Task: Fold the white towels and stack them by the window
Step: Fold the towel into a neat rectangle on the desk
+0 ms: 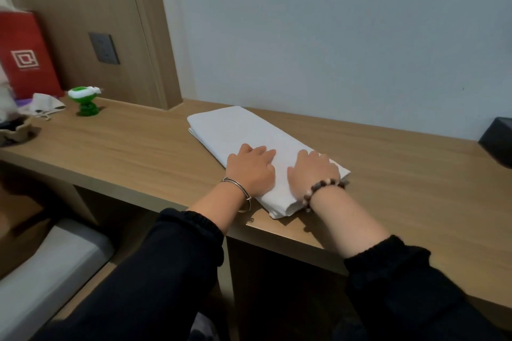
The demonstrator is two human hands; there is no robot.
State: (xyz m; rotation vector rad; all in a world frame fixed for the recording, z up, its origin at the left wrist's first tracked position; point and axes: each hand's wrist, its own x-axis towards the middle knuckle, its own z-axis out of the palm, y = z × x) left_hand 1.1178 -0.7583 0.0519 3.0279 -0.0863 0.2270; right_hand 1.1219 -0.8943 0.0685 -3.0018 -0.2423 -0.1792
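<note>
Table [133, 147] of pale wood runs along a grey wall. On it lies 1 folded white towel [235, 130], a long strip slanting from the wall to the table's front edge. A red paper bag [26, 55] stands at the far left. The left hand [250, 169] and right hand [313, 171] press flat, side by side, on the towel's near end, all fingers [263, 152] released and stretched out, grasping nothing. A small green ornament [86, 102] sits near the bag.

Black sleeves [166, 271], silver bangle [238, 186] left, perhaps wooden beads [323, 185] right.
</note>
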